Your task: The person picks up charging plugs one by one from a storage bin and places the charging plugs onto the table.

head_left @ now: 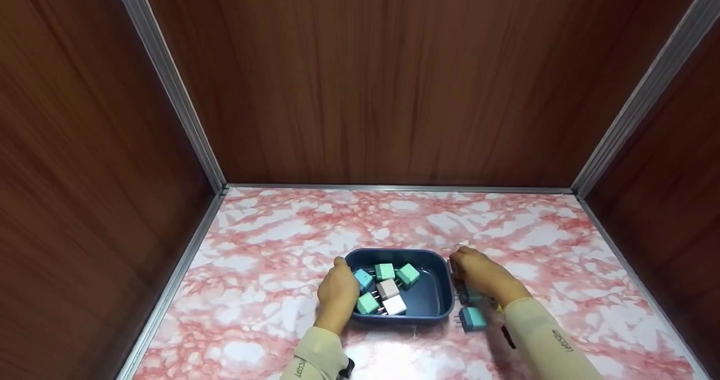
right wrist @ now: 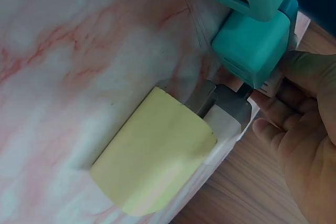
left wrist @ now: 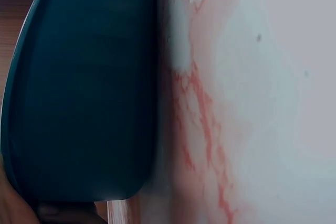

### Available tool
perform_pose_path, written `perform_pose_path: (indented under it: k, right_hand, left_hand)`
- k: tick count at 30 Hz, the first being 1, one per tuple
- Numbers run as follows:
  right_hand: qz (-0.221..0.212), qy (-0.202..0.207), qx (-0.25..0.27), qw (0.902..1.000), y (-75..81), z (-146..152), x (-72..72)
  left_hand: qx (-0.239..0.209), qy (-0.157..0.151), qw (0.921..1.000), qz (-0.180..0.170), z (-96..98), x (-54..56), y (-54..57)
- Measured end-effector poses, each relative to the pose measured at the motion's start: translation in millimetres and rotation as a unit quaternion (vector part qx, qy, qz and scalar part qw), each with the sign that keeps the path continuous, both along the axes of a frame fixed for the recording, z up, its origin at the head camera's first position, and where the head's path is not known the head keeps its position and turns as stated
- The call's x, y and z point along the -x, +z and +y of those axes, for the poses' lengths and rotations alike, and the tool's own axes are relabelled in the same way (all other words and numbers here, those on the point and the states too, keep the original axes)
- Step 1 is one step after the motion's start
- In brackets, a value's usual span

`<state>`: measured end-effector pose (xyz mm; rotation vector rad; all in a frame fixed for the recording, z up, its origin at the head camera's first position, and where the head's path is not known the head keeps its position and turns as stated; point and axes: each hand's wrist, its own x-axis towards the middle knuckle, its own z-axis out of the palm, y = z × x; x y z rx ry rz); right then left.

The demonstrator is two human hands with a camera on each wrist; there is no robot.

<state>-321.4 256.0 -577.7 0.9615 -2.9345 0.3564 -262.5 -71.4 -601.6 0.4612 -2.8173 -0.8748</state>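
A dark blue tray point(head_left: 430, 315) stands on the marbled table, holding several plug chargers: a blue one point(head_left: 363, 279), a white one point(head_left: 395, 304), a pinkish-grey one point(head_left: 387, 289) and some green ones point(head_left: 408, 275). My left hand point(head_left: 337, 290) grips the tray's left end; its fingers point(left wrist: 14, 205) show at the rim in the left wrist view. Beside the tray's right end, my right hand point(head_left: 481, 273) pinches a pale charger point(right wrist: 270, 84), mostly hidden by the fingers. Close to those fingers is a teal charger point(right wrist: 254, 45).
Another teal charger point(head_left: 472, 319) lies right of the tray, prongs toward it. A cream-yellow block point(right wrist: 157, 150) with grey parts rests near the right hand. Brown wood-grain panels point(head_left: 360, 87) with metal edging enclose the table's back and sides.
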Motion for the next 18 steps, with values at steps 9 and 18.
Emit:
perform_pose_path:
  k: [9,18]
  right_hand:
    - [-0.022,-0.017,-0.006,0.9996,-1.0,0.9,3.5]
    - [-0.025,-0.027,-0.007,0.9993,-2.3,2.1,3.9]
  left_hand:
    - [-0.003,0.004,1.0,-0.001,0.3,-0.7,1.5]
    - [0.0,-0.003,1.0,0.005,0.5,-0.7,1.7]
